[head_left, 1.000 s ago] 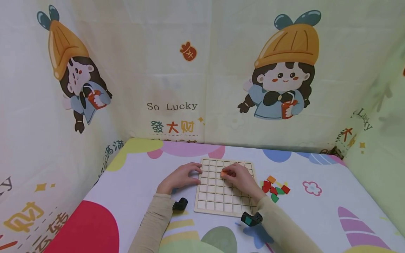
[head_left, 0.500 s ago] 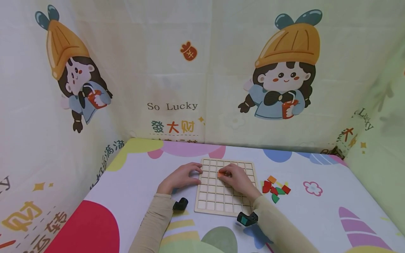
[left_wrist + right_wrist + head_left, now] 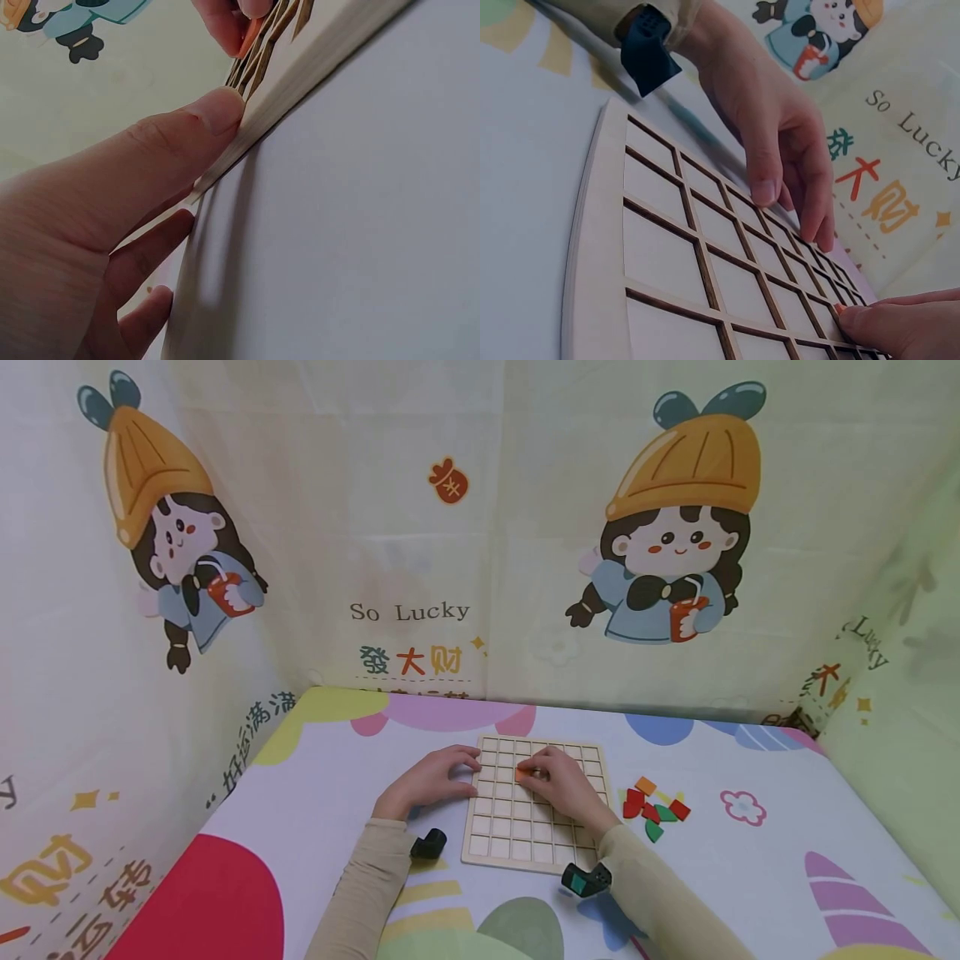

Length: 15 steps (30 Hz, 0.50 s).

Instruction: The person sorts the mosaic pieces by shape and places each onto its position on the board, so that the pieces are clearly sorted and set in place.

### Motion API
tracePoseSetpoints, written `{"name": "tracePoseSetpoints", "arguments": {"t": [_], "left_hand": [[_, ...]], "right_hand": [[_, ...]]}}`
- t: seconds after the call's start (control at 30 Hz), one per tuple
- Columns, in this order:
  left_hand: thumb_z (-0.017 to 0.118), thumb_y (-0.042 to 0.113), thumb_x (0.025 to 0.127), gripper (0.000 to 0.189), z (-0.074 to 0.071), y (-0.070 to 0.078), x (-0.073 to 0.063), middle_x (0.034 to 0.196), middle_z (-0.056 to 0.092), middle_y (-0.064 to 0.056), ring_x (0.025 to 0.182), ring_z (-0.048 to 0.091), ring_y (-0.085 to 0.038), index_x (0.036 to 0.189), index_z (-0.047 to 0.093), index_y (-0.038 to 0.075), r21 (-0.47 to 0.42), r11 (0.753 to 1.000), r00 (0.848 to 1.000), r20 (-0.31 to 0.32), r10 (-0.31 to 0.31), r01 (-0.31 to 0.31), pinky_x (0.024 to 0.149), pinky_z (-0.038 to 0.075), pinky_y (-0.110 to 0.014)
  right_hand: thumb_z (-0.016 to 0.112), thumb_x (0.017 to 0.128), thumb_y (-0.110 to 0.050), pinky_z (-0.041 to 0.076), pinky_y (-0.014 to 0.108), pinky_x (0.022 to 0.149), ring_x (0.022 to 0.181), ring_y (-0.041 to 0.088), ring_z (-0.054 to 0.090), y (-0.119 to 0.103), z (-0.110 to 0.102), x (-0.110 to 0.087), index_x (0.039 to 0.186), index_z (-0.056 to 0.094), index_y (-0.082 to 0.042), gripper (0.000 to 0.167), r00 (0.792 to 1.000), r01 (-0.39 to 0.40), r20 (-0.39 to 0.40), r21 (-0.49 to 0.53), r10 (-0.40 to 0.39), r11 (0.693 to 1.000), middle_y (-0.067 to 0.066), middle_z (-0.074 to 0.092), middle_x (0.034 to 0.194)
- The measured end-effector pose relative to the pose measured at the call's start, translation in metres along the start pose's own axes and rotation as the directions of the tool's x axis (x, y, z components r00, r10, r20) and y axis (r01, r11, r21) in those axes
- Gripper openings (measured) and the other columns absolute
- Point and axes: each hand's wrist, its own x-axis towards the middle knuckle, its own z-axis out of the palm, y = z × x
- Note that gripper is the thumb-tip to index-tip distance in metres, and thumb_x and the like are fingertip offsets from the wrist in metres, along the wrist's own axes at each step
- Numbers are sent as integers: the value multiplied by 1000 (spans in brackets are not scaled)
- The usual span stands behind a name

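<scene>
A pale wooden grid board (image 3: 498,827) with square cells lies on the table. My right hand (image 3: 558,783) reaches over its upper middle and pinches a small orange tile (image 3: 521,774) between thumb and fingertips, right at one of the cells. The tile's edge (image 3: 249,37) peeks out from those fingers in the left wrist view. My left hand (image 3: 431,779) rests against the board's left edge, thumb and fingers spread along it. In the right wrist view the left thumb tip (image 3: 765,191) touches the board's border. Cells under the right hand are hidden.
Right of the board lies a loose pile of small tiles: an orange square (image 3: 645,786), several red pieces (image 3: 634,797) and green quarter-round ones (image 3: 654,832). A patterned cloth (image 3: 750,877) covers the table, and printed curtains (image 3: 525,568) stand around it.
The right hand has shifted slightly left over the board with the orange tile, then stayed nearly still. The left hand has kept its place at the board's edge.
</scene>
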Motion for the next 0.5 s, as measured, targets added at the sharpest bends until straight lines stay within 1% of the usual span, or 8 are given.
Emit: {"name": "tracePoseSetpoints", "arguments": {"t": [0.2,0.37,0.5], "left_hand": [[76,24,86,31,1,-1,0,142,52,0,135,43,-20,114,69,13,1,1000,1000,-1,0,0,111,36,-39],[76,24,86,31,1,-1,1,141,52,1,135,42,-20,113,69,13,2,1000,1000,-1,-5,5,111,36,-39],[76,24,86,30,1,-1,1,141,52,1,135,42,-20,113,69,13,3,1000,1000,-1,-7,7,111,36,-38]], "right_hand": [[75,87,-18,48,33,75,86,13,54,-1,-1,-1,109,75,-11,23,1000,-4,10,-1,4,1000,0,64,101],[74,88,-17,48,32,74,83,14,53,-2,-1,-2,111,74,-9,24,1000,-1,17,-6,1,1000,2,64,102],[74,88,-16,48,31,74,83,14,52,-1,-1,-2,112,74,-9,24,1000,-17,14,-5,17,1000,2,63,103]]}}
